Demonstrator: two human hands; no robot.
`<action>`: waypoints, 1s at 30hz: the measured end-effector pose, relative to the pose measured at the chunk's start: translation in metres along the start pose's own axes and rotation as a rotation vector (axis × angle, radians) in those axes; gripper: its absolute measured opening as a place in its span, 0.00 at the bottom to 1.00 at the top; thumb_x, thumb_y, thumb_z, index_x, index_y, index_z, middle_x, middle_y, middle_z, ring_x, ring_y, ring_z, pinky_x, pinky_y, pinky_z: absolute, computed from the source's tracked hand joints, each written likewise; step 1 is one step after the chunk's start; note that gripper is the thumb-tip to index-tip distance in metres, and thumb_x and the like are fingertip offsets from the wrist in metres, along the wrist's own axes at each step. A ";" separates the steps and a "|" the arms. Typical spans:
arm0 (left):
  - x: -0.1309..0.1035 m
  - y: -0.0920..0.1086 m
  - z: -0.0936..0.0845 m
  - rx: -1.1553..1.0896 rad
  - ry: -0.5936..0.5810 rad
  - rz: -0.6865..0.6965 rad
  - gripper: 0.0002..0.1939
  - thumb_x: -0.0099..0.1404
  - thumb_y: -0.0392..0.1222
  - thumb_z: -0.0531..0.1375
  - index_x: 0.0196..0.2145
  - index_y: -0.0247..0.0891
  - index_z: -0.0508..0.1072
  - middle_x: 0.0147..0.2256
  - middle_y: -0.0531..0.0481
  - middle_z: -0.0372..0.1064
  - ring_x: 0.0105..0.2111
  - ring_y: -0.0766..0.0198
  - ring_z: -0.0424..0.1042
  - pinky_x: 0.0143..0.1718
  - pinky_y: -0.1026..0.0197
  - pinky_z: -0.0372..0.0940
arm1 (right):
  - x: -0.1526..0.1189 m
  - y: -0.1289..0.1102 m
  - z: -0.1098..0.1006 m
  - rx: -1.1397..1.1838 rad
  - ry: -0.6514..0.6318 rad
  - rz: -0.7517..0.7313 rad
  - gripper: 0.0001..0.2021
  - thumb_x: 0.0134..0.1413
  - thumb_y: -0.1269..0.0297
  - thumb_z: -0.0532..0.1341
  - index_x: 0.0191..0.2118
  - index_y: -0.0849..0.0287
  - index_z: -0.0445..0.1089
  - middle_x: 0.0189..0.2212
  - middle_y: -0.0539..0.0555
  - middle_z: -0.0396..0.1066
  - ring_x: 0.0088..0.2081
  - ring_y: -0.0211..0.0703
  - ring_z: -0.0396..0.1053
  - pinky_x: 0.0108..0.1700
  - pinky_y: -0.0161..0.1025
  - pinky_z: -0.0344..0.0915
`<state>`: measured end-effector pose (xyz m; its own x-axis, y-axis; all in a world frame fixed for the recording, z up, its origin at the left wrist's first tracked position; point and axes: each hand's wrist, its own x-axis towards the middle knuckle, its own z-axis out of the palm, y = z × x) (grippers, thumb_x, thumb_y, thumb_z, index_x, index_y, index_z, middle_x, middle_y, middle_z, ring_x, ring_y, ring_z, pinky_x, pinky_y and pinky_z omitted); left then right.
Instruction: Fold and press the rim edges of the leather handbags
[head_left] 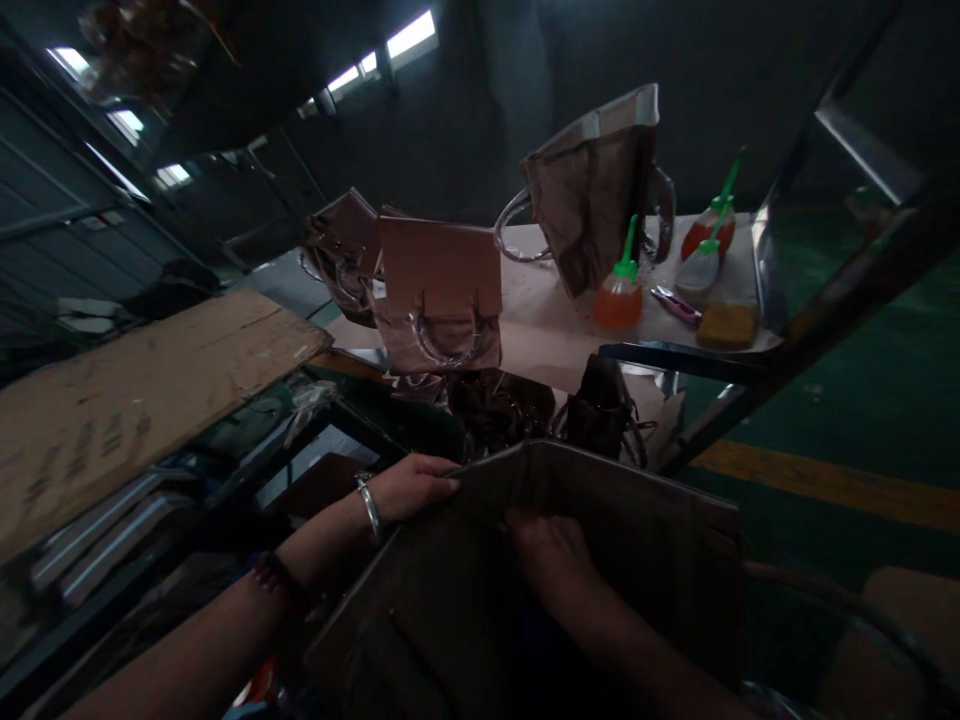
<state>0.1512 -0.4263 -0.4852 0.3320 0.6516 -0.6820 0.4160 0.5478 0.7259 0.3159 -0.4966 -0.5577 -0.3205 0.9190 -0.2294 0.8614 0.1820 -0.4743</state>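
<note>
I hold a large dark brown bag (pixel 630 520) close to me, its mouth facing up. My left hand (pixel 409 487), with a silver bangle on the wrist, grips the bag's top rim on the left. My right hand (pixel 551 555) presses on the bag's front panel just below the rim, fingers curled against the material. A curved metal handle (pixel 847 610) sticks out of the bag at lower right.
Beyond it a table (pixel 547 340) carries a pink-brown bag with ring handles (pixel 439 295), a taller bag (pixel 592 180), another bag (pixel 337 250) at left, two orange squeeze bottles (pixel 619 295) (pixel 709 230), a yellow sponge (pixel 726 325). A wooden board (pixel 127 390) lies at left.
</note>
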 end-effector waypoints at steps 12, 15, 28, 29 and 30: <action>0.001 0.003 0.008 -0.019 -0.004 -0.021 0.24 0.38 0.51 0.65 0.30 0.32 0.71 0.25 0.51 0.70 0.28 0.61 0.68 0.32 0.62 0.62 | 0.007 0.008 0.000 0.022 -0.046 -0.006 0.12 0.52 0.74 0.48 0.38 0.57 0.65 0.32 0.56 0.71 0.35 0.47 0.68 0.32 0.38 0.58; 0.003 0.004 0.011 0.033 0.019 -0.003 0.22 0.40 0.53 0.63 0.28 0.31 0.71 0.24 0.50 0.70 0.26 0.62 0.67 0.30 0.62 0.61 | 0.003 0.009 0.001 0.036 -0.055 -0.013 0.12 0.53 0.74 0.47 0.39 0.57 0.65 0.34 0.55 0.71 0.36 0.46 0.68 0.34 0.39 0.59; 0.000 0.013 0.023 0.306 0.041 0.196 0.19 0.46 0.50 0.55 0.29 0.30 0.71 0.24 0.49 0.68 0.26 0.61 0.65 0.27 0.63 0.59 | -0.008 0.011 -0.123 -0.266 0.170 -0.174 0.12 0.44 0.65 0.61 0.37 0.60 0.65 0.37 0.58 0.66 0.42 0.52 0.62 0.42 0.45 0.58; -0.002 0.014 0.024 0.310 0.036 0.200 0.19 0.46 0.50 0.55 0.29 0.30 0.71 0.24 0.49 0.68 0.26 0.61 0.64 0.27 0.63 0.59 | 0.000 0.013 -0.128 -0.296 0.153 -0.228 0.14 0.43 0.65 0.62 0.39 0.61 0.65 0.38 0.58 0.66 0.43 0.53 0.61 0.43 0.46 0.57; -0.003 0.015 0.025 0.308 0.027 0.202 0.19 0.47 0.49 0.55 0.30 0.30 0.71 0.25 0.49 0.68 0.26 0.62 0.64 0.27 0.63 0.58 | 0.007 0.016 -0.129 -0.307 0.112 -0.271 0.15 0.42 0.65 0.62 0.40 0.61 0.65 0.38 0.58 0.66 0.42 0.53 0.62 0.42 0.46 0.58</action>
<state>0.1775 -0.4332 -0.4749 0.4132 0.7462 -0.5219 0.5810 0.2253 0.7821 0.3783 -0.4418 -0.4571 -0.5216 0.8527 -0.0299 0.8346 0.5026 -0.2253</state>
